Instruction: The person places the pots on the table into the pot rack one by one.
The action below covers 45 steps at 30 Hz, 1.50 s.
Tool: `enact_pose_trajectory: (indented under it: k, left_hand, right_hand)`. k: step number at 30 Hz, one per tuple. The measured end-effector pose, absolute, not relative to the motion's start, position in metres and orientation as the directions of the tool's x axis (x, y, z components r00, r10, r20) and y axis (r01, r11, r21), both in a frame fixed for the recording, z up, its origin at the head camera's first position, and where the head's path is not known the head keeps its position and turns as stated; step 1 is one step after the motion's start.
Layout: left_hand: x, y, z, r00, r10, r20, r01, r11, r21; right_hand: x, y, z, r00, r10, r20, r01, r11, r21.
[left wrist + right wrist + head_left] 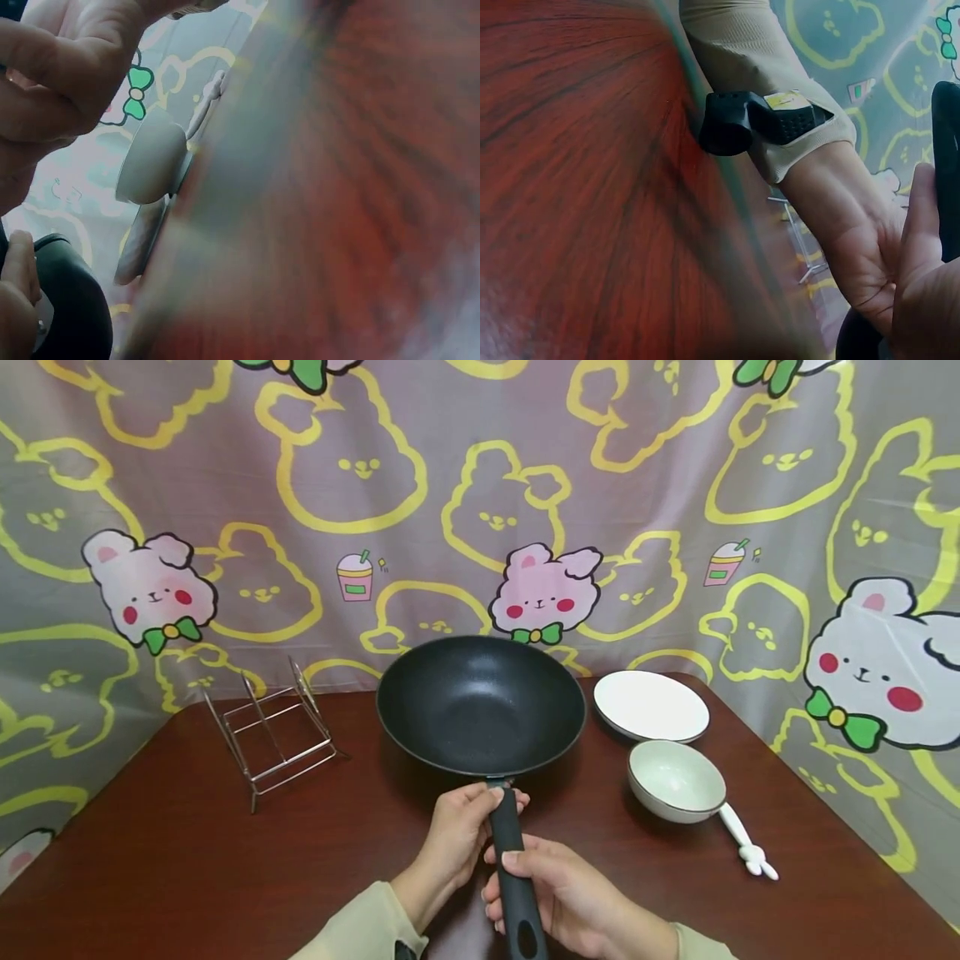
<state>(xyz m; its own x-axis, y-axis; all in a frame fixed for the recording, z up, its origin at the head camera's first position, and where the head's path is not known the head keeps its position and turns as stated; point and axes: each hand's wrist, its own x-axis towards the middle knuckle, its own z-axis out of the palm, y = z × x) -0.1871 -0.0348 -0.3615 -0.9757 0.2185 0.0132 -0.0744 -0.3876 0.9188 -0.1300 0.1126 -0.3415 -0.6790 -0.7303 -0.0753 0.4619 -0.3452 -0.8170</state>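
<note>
1. At the table's (187, 860) middle stands a black wok (480, 703), handle toward the near edge.
2. Left hand (457, 831) curls fingers round the handle (510, 868) by the bowl.
3. Right hand (555, 893) wraps it lower down.

Black nonstick wok (480, 703), empty, upright mid-table, straight black handle (510, 860) pointing toward the person.

No readable txt, nos. or brands anywhere. Yellow label on wrist strap (787, 100) too blurred to read. Curtain (480, 485) has only bunny and drink-cup pics, no words.
</note>
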Motion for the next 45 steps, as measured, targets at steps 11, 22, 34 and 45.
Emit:
enact_pose_trajectory:
  k: [11,22,34,45]
  left_hand:
    - [-0.178,-0.039,-0.342,-0.972,0.174,0.16,0.063,-0.46,0.886]
    - [-0.184,-0.044,-0.334,-0.957,0.117,0.265,0.168,-0.522,0.836]
    - [-0.186,-0.051,-0.323,-0.915,0.115,0.387,0.274,-0.526,0.805]
    - [-0.185,-0.062,-0.317,-0.923,0.093,0.372,0.289,-0.469,0.834]
  right_hand:
    - [-0.122,0.109,-0.326,-0.668,-0.743,-0.036,0.448,-0.363,-0.817]
    - [-0.134,0.103,-0.333,-0.571,-0.799,0.188,0.421,-0.482,-0.769]
    - [-0.162,0.084,-0.344,-0.1,-0.827,0.553,0.578,-0.501,-0.644]
    - [-0.17,0.075,-0.342,-0.022,-0.842,0.538,0.56,-0.457,-0.691]
